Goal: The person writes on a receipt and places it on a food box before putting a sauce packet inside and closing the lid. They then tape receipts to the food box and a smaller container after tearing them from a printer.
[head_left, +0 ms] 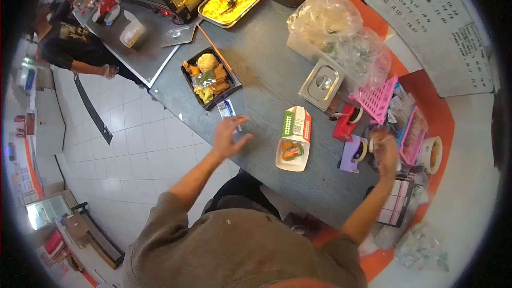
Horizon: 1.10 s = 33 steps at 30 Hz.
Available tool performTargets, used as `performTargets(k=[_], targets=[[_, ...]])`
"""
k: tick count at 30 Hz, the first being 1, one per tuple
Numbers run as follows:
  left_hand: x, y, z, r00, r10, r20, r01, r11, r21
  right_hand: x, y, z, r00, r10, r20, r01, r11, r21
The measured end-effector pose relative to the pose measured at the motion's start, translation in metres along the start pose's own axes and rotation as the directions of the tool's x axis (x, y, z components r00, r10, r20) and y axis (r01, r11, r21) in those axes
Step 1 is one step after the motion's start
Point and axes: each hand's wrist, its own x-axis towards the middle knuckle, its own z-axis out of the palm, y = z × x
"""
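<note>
My left hand (228, 136) hovers with its fingers spread over the near edge of the grey counter (266, 69), holding nothing. Just beyond it lies a small blue-and-white packet (226, 108). An open white paper box (294, 144) with fried food and an orange-green sachet sits to its right. My right hand (385, 152) reaches among the clutter at the counter's right end, beside a purple tape dispenser (352, 154). That hand is blurred, and I cannot tell whether it grips anything.
A black meal tray (209, 77) with rice and sides lies past the packet. Farther off are a metal pan of yellow rice (232, 0), a steel lid (321, 82), plastic bags (330, 26), a red tape dispenser (345, 122) and pink baskets (378, 98). Another person (69, 48) stands at the far counter.
</note>
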Motion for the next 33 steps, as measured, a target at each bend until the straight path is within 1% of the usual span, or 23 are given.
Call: performTargets(k=[1,2,4,6,7,9,10,11,13,14,17,18,20,21,22,23,24,25,27,28,30,32,33], targets=[[0.013,0.044,-0.003,0.996,0.084,0.034,-0.078,0.987,-0.144,-0.020,-0.023,0.049,0.970,0.241,0.017,-0.240,0.970,-0.026],[0.023,0.088,-0.009,0.988,0.150,0.029,-0.142,0.974,-0.179,-0.040,-0.026,0.082,0.945,0.293,0.145,-0.274,0.951,-0.140],[0.023,0.126,-0.013,0.977,0.215,0.013,-0.208,0.957,-0.202,-0.067,-0.018,0.149,0.772,0.355,0.527,-0.335,0.932,-0.138],[0.018,0.136,-0.016,0.908,0.227,0.353,-0.013,0.856,-0.517,-0.094,-0.011,0.201,0.678,0.395,0.620,-0.496,0.868,-0.011],[0.013,0.134,-0.024,0.912,0.227,0.343,-0.019,0.857,-0.515,-0.101,-0.008,0.212,0.677,0.389,0.625,-0.488,0.873,-0.015],[0.005,0.121,-0.049,0.806,-0.060,0.589,0.390,0.802,-0.452,-0.104,-0.011,0.234,0.668,0.333,0.665,-0.482,0.875,0.047],[-0.003,0.110,-0.053,0.881,-0.085,0.466,0.322,0.829,-0.457,-0.105,-0.018,0.241,0.698,0.382,0.606,-0.529,0.845,0.077],[-0.009,0.104,-0.059,0.883,-0.085,0.461,0.319,0.830,-0.458,-0.110,-0.028,0.253,0.698,0.378,0.608,-0.525,0.848,0.075],[-0.017,0.090,-0.071,0.894,-0.220,0.390,0.424,0.698,-0.577,-0.117,-0.044,0.280,0.845,0.116,0.522,-0.173,0.983,0.061],[-0.019,0.081,-0.075,0.884,-0.229,0.407,0.461,0.565,-0.685,-0.114,-0.031,0.290,0.844,0.004,0.536,0.013,1.000,-0.028],[-0.015,0.044,-0.081,0.894,-0.307,0.327,0.444,0.505,-0.740,-0.093,-0.013,0.326,0.879,0.054,0.475,-0.078,0.996,0.032],[-0.012,0.034,-0.084,0.917,-0.342,0.205,0.369,0.530,-0.764,-0.085,-0.019,0.341,0.881,0.055,0.470,-0.075,0.997,0.026],[-0.003,0.004,-0.095,0.907,-0.363,0.215,0.378,0.470,-0.798,-0.073,-0.033,0.381,0.932,-0.042,0.360,-0.045,0.972,0.230],[0.004,-0.008,-0.105,0.894,-0.388,0.223,0.385,0.412,-0.826,-0.068,-0.038,0.399,0.936,-0.039,0.350,-0.046,0.972,0.230],[0.012,-0.018,-0.117,0.892,-0.435,0.122,0.380,0.576,-0.724,-0.064,-0.042,0.417,0.922,-0.023,0.387,-0.062,0.976,0.206],[0.018,-0.033,-0.126,0.887,-0.439,0.143,0.397,0.568,-0.721,-0.062,-0.044,0.432,0.907,0.003,0.422,-0.088,0.980,0.180],[0.025,-0.049,-0.135,0.895,-0.431,0.110,0.394,0.653,-0.646,-0.053,-0.031,0.448,0.933,0.004,0.359,-0.016,0.999,0.028],[0.033,-0.058,-0.148,0.906,-0.415,0.080,0.385,0.732,-0.563,-0.047,-0.027,0.464,0.938,0.027,0.346,-0.037,0.999,0.022],[0.049,-0.079,-0.165,0.905,-0.414,0.095,0.383,0.699,-0.604,-0.030,-0.027,0.495,0.981,0.046,0.187,-0.086,0.973,0.216],[0.055,-0.096,-0.170,0.912,-0.389,0.129,0.378,0.676,-0.633,-0.023,-0.031,0.506,0.982,0.084,0.167,-0.134,0.938,0.319],[0.067,-0.116,-0.179,0.916,-0.353,0.191,0.386,0.646,-0.659,-0.011,-0.033,0.529,0.991,0.039,0.127,-0.075,0.954,0.289],[0.076,-0.125,-0.187,0.892,-0.386,0.235,0.417,0.503,-0.757,-0.009,-0.036,0.541,0.997,0.002,0.082,-0.023,0.966,0.256],[0.081,-0.130,-0.189,0.890,-0.373,0.261,0.430,0.500,-0.752,-0.009,-0.051,0.545,0.992,-0.016,0.128,0.004,0.995,0.097]])
